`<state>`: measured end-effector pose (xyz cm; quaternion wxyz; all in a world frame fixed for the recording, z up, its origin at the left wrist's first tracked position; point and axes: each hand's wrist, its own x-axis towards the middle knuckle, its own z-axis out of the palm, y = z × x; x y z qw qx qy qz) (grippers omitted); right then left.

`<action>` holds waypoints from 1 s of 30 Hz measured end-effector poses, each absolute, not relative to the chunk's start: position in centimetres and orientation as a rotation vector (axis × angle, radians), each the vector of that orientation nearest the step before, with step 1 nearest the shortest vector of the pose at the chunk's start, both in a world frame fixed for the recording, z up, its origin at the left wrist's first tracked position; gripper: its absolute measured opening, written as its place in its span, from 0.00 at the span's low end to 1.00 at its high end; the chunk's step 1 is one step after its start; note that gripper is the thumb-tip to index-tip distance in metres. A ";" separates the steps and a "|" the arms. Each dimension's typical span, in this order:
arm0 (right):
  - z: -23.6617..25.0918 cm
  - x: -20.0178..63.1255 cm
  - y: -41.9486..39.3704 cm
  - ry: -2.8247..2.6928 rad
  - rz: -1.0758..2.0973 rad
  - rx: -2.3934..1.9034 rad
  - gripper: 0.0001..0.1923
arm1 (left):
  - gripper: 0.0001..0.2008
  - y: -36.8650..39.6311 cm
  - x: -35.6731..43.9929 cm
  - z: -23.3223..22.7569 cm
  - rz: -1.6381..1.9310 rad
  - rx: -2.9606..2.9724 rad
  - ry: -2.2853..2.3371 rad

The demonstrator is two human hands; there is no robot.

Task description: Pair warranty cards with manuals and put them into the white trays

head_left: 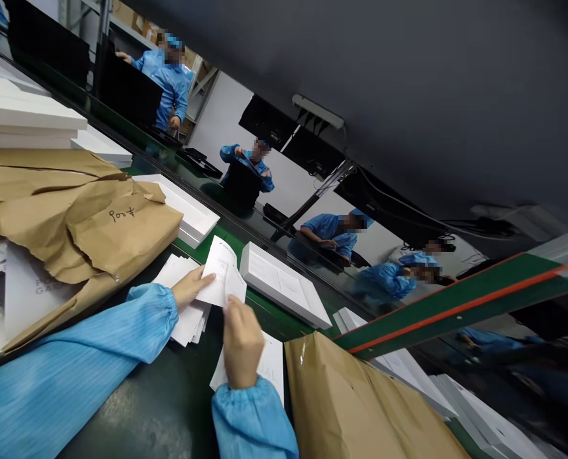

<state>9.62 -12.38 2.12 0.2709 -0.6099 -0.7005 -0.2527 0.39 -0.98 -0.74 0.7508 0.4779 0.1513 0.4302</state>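
Between my hands is a white printed leaflet (pixel 220 268), slightly bent. My left hand (pixel 189 288) pinches its left edge between thumb and fingers. My right hand (pixel 243 341) is closed at the lower right corner, fingertips pressed on the paper; it is a little blurred. Beneath my left hand lies a loose pile of white papers (pixel 188 325). Partly covered by my right hand, a second stack of printed booklets (pixel 273 360) rests beside a brown paper package (pixel 355 401). A torn-open brown paper package (pixel 131 226) with printed sheets inside stands to the left.
White box trays (pixel 284 284) sit along the green conveyor line (pixel 264 309). White boxes (pixel 25 111) are stacked at the far left. A green beam with a red stripe (pixel 456 312) juts in from the right. Co-workers in blue (pixel 171 86) work across the line.
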 end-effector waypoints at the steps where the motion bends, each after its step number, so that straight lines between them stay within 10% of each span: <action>1: 1.4 9.2 -11.9 -1.930 -0.666 -1.625 0.12 | 0.24 -0.9 0.4 -0.7 0.945 1.077 0.313; 11: 1.4 11.8 -12.3 -1.722 -0.279 -1.660 0.18 | 0.22 -0.8 0.5 -1.2 1.035 1.220 0.367; 19: 0.6 14.0 -12.4 -0.963 1.034 -1.406 0.24 | 0.26 -1.1 0.5 -0.9 1.058 1.068 0.310; 30: 0.3 13.8 -12.0 -0.671 0.942 -1.318 0.32 | 0.25 -0.9 0.8 -1.4 0.958 1.182 0.207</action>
